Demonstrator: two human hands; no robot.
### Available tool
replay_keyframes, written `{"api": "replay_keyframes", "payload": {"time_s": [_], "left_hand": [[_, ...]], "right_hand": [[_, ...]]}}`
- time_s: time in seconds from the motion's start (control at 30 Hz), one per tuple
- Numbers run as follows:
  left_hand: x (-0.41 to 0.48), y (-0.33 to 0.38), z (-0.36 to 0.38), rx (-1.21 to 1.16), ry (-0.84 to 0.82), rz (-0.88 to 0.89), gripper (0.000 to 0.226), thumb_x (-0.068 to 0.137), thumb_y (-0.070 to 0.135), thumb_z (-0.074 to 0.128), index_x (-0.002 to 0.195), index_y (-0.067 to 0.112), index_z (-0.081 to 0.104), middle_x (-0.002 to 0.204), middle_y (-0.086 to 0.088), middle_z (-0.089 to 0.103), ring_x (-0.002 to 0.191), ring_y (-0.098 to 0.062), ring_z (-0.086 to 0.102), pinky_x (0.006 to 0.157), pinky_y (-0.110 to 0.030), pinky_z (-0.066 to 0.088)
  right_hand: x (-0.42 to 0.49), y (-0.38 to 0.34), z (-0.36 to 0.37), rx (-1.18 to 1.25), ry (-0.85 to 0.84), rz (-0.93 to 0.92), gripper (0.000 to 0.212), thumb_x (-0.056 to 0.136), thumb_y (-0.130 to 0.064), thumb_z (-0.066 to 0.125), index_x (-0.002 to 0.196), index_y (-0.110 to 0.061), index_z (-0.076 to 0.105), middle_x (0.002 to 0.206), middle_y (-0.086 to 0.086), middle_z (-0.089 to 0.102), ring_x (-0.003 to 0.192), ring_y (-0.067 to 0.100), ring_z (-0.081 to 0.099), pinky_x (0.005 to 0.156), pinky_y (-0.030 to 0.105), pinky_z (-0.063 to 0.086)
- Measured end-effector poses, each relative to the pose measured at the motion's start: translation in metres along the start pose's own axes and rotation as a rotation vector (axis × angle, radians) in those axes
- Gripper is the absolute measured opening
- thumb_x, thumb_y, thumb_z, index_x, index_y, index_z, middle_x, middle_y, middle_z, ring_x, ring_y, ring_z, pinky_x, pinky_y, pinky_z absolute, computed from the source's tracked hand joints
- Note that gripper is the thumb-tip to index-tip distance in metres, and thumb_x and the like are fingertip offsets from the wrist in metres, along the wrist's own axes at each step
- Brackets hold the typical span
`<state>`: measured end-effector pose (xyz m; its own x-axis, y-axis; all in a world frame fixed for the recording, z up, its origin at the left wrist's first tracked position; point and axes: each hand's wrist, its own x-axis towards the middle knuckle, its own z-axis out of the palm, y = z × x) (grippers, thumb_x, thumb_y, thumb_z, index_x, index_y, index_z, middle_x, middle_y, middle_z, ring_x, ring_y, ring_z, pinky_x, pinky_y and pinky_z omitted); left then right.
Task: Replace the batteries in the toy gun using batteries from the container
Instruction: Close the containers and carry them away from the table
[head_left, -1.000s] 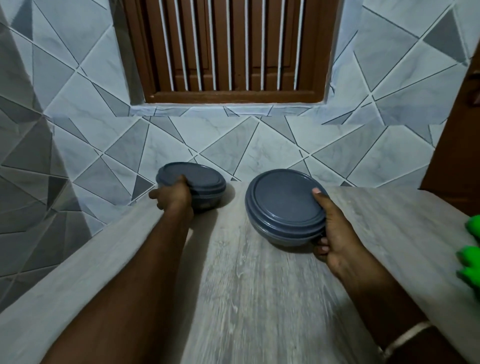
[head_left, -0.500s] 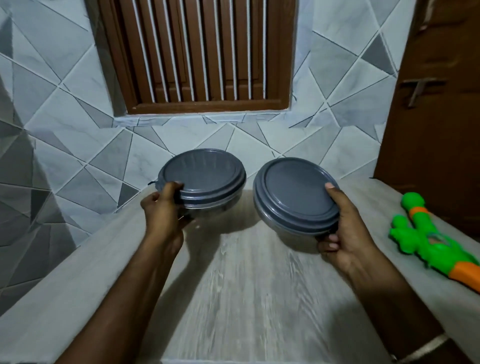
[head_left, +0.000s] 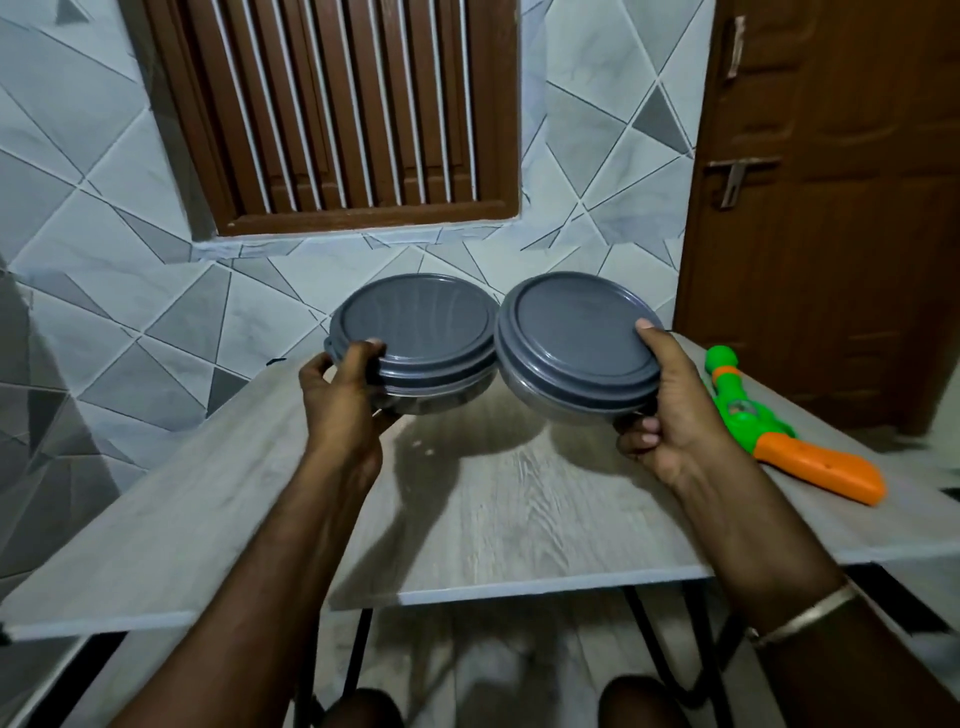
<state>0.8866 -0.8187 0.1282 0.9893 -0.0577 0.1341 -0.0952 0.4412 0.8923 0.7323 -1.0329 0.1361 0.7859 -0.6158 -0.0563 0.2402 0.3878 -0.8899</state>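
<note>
Two round containers with grey lids are held up above the table, side by side and tilted toward me. My left hand (head_left: 345, 395) grips the left container (head_left: 421, 332) at its near left rim. The right container (head_left: 571, 343) is gripped by my right hand (head_left: 670, 410), thumb on the lid and fingers under the bowl. Their rims nearly touch in the middle. Both lids are on, so the contents are hidden. A green and orange toy gun (head_left: 769, 426) lies on the table to the right of my right hand.
The grey wood-grain table (head_left: 493, 493) stands against a tiled wall with a brown louvred window (head_left: 337, 114). A brown door (head_left: 831, 208) is at the right. The table's near edge and black legs show below, with my knees under it.
Both containers have been lifted off the table and brought closer together and toward me. The view has swung right, bringing the toy gun and door into sight.
</note>
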Motion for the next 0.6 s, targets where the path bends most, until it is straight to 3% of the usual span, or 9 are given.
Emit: {"api": "replay_keyframes", "payload": {"time_s": [0.1,0.3,0.5,0.6], "left_hand": [[-0.015,0.002,0.000,0.004,-0.010,-0.005,0.060,0.089,0.024,0.070,0.140,0.016,0.040,0.109,-0.004,0.063,0.097,-0.025,0.068,0.078,-0.044,0.062],[-0.032,0.001,-0.007,-0.005,-0.019,-0.016,0.062,0.088,0.024,0.071,0.141,0.015,0.040,0.103,-0.001,0.063,0.091,-0.024,0.068,0.069,-0.040,0.060],[-0.023,0.001,-0.009,0.008,0.024,-0.009,0.062,0.087,0.024,0.073,0.139,0.016,0.040,0.105,-0.002,0.063,0.101,-0.027,0.069,0.080,-0.049,0.062],[-0.012,-0.002,-0.009,0.005,0.062,-0.009,0.059,0.087,0.025,0.073,0.137,0.018,0.042,0.108,-0.003,0.064,0.101,-0.026,0.070,0.078,-0.047,0.063]], "right_hand": [[-0.013,-0.001,-0.005,-0.005,0.017,-0.024,0.033,0.088,-0.059,0.060,0.087,-0.026,0.055,0.047,-0.011,0.041,0.030,0.003,0.021,0.033,0.008,0.016],[-0.023,0.005,-0.011,0.002,-0.001,-0.010,0.033,0.088,-0.059,0.059,0.097,-0.026,0.056,0.051,-0.010,0.044,0.030,0.004,0.022,0.032,0.008,0.017],[-0.002,0.010,-0.005,-0.032,-0.012,0.025,0.037,0.086,-0.061,0.061,0.095,-0.026,0.054,0.045,-0.011,0.041,0.029,0.004,0.022,0.032,0.009,0.019],[0.017,0.012,0.002,-0.059,-0.051,0.051,0.038,0.086,-0.062,0.059,0.095,-0.025,0.053,0.045,-0.010,0.040,0.029,0.004,0.022,0.032,0.008,0.018]]}}
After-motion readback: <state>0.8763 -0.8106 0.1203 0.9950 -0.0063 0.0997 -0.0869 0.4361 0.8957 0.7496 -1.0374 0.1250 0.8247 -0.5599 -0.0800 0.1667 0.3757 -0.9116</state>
